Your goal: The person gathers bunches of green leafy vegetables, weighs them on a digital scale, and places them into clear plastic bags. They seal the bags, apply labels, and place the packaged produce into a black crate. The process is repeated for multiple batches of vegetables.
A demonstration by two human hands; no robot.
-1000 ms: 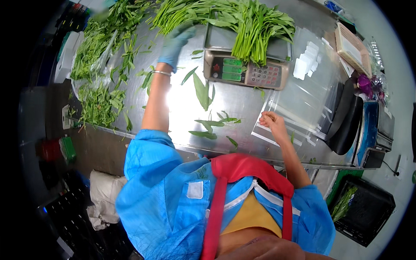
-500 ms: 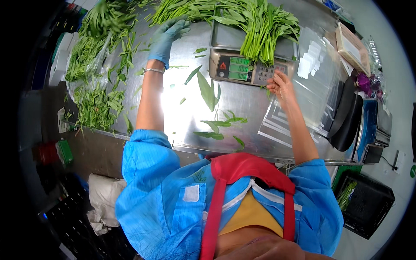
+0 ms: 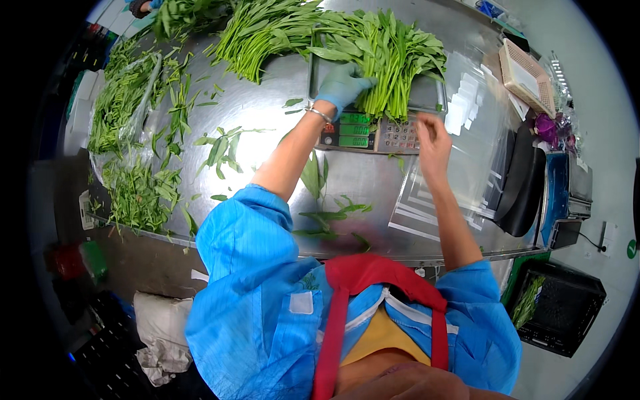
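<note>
A bunch of long-stemmed leafy greens (image 3: 393, 73) lies on the metal tray of a digital scale (image 3: 387, 135), its cut stems toward me. At the bunch's left side is my left hand (image 3: 340, 87) in a blue-green glove, the thumb stretched out against the stems and no grip on them visible. My bare right hand (image 3: 435, 143) hovers by the right end of the scale's keypad, its fingers loosely curled in with nothing seen in them. Left of the scale rests a larger pile of the same greens (image 3: 260, 40).
Loose leaves (image 3: 223, 150) are scattered over the steel table (image 3: 260, 110). Clear plastic bags (image 3: 460, 173) and white labels (image 3: 463, 103) lie right of the scale, below a beige basket (image 3: 527, 77). Trimmed greens (image 3: 143, 193) cover the left edge. Another person's arm (image 3: 139, 8) shows top left.
My left hand has moved right, from beside the far pile to the bunch on the scale. My right hand stays near the keypad, its fingers drawn in. More loose leaves lie on the table's middle.
</note>
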